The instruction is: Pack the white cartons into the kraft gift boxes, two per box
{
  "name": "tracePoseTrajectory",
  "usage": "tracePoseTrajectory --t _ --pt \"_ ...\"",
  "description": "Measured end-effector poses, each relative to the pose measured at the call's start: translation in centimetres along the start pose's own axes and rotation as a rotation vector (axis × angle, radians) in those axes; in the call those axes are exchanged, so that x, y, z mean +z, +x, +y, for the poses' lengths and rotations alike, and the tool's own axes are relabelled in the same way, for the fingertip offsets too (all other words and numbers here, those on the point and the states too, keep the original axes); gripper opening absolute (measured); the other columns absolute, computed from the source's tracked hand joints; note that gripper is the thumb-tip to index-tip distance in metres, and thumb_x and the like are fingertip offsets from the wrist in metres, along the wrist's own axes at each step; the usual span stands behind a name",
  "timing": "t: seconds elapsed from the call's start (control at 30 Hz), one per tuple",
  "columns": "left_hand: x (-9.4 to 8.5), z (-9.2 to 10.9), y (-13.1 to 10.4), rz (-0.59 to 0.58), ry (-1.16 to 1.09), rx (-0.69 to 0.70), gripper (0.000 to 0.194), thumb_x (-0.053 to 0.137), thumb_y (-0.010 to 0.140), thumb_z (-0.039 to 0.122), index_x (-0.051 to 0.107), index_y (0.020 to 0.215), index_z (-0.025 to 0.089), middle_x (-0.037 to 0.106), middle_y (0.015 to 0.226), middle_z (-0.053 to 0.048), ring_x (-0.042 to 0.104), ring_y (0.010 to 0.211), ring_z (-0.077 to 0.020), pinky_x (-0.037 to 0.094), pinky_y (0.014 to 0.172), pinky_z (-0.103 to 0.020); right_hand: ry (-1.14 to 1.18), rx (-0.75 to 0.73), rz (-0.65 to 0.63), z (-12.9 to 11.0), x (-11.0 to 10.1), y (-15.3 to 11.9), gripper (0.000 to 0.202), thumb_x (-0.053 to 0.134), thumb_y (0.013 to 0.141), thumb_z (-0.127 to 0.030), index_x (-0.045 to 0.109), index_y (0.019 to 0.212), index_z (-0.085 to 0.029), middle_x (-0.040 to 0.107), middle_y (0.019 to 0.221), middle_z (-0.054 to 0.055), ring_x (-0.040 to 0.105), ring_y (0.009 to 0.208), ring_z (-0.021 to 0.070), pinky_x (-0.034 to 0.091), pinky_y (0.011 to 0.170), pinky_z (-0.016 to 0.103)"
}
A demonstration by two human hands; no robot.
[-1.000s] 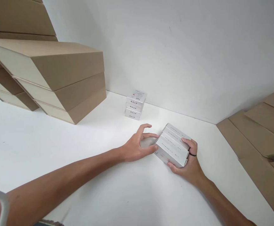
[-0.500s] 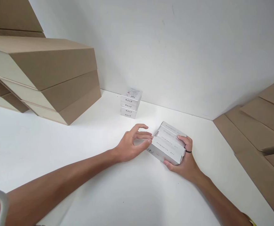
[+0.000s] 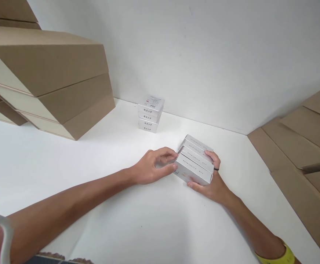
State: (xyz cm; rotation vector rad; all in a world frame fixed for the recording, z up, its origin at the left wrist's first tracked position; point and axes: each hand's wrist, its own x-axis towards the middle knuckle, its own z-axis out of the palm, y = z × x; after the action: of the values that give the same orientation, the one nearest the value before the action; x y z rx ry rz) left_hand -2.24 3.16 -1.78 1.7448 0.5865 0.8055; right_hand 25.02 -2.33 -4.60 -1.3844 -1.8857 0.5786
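Several small silver-white cartons (image 3: 194, 163) stand side by side in a row on the white table, thin printed lines along their upper faces. My right hand (image 3: 213, 179) is wrapped round the right end of the row, its thumb at the near carton and its fingers at the far side. At the row's left end is my left hand (image 3: 151, 167), thumb and bent fingers apart, the tips at or against the near carton's corner. I cannot see all its fingertips. Farther back, by the wall, a stack of similar cartons (image 3: 150, 115) stands alone.
Large brown cardboard boxes (image 3: 74, 84) are stacked at the left. Brown cardboard (image 3: 300, 157) with folded flaps lies along the right side. A white wall (image 3: 204, 66) closes off the back of the table. A pale curved bar (image 3: 7, 234) shows at the lower left.
My left fingers have drawn in closer to the left end of the carton row. My right hand keeps its hold. The whole view has shifted slightly.
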Motion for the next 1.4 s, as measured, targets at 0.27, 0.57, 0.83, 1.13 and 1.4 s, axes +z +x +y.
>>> tracePoseTrajectory --t 0.27,0.57,0.83,1.13,1.4 --pt "-0.2 -0.5 0.0 -0.001 0.040 0.015 0.033 0.062 0.097 0.037 0.071 0.125 0.024 0.066 0.143 -0.007 0.052 0.143 -0.0277 0.044 0.119 -0.054 0.069 -0.019 -0.039 -0.1 0.1 0.1 0.093 0.076 0.080 -0.041 0.011 0.146 -0.039 0.038 0.137 0.009 0.051 0.123 0.0249 0.059 0.095 0.046" --pt "-0.7 -0.3 -0.2 -0.016 0.094 0.060 0.021 0.062 0.098 0.031 0.068 0.117 0.028 0.052 0.157 -0.004 0.043 0.149 -0.0271 0.041 0.120 -0.054 0.005 -0.076 -0.024 -0.3 0.3 -0.1 0.103 0.080 0.073 -0.040 0.009 0.147 -0.040 0.025 0.139 0.010 0.040 0.131 0.0294 0.056 0.098 0.053" --pt "-0.5 -0.8 -0.5 -0.103 0.140 0.070 0.075 0.083 0.079 0.034 0.041 0.140 0.032 0.035 0.162 -0.012 0.041 0.147 -0.0361 0.042 0.117 -0.060 -0.041 -0.243 -0.017 -0.3 0.1 -0.1 0.107 0.082 0.074 -0.044 0.006 0.150 -0.041 0.027 0.132 0.010 0.031 0.127 0.0318 0.053 0.095 0.056" --pt "0.3 -3.0 0.0 -0.090 0.304 0.381 0.131 0.096 0.059 0.041 0.004 0.152 0.040 0.005 0.163 -0.015 0.001 0.157 -0.0448 0.037 0.119 -0.066 -0.059 -0.560 0.022 -1.3 0.7 -0.4 0.114 0.084 0.067 -0.034 0.010 0.154 -0.033 0.025 0.130 0.010 0.027 0.130 0.0346 0.049 0.095 0.052" --pt "0.3 -3.0 -0.1 -0.157 0.237 0.394 0.141 0.097 0.058 0.038 -0.003 0.157 0.038 0.035 0.150 -0.017 0.046 0.136 -0.0403 0.050 0.110 -0.058 -0.065 -0.645 0.051 -1.7 1.3 -0.7 0.121 0.083 0.060 -0.028 0.010 0.156 -0.030 0.023 0.130 0.010 0.027 0.131 0.0370 0.055 0.081 0.047"
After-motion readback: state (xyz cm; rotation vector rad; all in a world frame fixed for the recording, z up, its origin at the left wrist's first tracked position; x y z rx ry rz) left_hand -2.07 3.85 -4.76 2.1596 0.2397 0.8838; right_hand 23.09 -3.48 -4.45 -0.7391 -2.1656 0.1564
